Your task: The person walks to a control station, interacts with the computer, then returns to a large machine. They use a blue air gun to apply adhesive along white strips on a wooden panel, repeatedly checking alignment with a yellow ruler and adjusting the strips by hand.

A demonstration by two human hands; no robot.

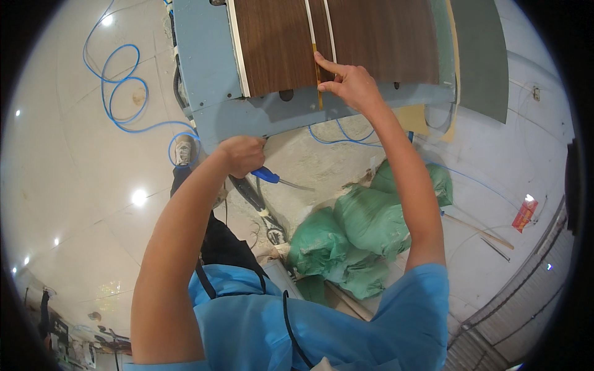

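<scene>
My right hand [351, 82] rests on a dark wood-grain panel [278, 43] that lies on a blue-grey machine table [207, 62]. Its fingers pinch a thin yellow strip [317, 68] running along a narrow cut piece with white edges [320, 25]. My left hand [242, 154] is closed around a tool with a blue handle [266, 175] and a thin metal tip [296, 184], held just below the table's near edge. A second dark wood-grain panel [387, 37] lies to the right of the cut.
A blue hose [117, 93] coils over the glossy floor at the left. Green sacks [359, 229] are piled below the table. A grey-green board [479, 55] leans at the upper right. A red box [524, 214] lies on the floor at the right.
</scene>
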